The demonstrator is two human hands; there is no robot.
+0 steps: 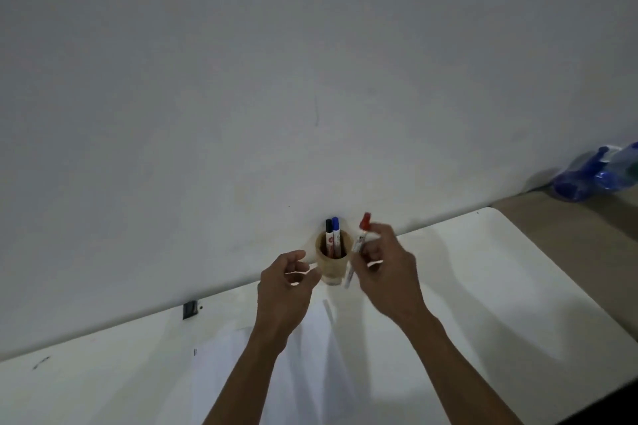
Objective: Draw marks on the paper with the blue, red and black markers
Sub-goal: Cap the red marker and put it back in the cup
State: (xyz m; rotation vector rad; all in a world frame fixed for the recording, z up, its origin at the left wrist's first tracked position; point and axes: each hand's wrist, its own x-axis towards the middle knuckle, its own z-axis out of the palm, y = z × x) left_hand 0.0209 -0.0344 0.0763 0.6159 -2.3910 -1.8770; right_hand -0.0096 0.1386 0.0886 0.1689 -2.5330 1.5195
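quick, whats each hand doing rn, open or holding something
Left hand: open, fingers curled loosely, holding nothing, beside the wooden cup.
Right hand: closed on the red marker, cap pointing up, outside the cup.

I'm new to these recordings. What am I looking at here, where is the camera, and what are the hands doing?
There is no machine here: a person wears a wide-angle camera on the head, looking forward and down at both hands. The right hand holds the red marker, cap on and pointing up, outside the holder. The left hand is open and empty beside the wooden cup, which stands at the wall end of the white table. The black marker and the blue marker stand in that cup. A sheet of paper lies between the arms. Blue bottles sit at far right.
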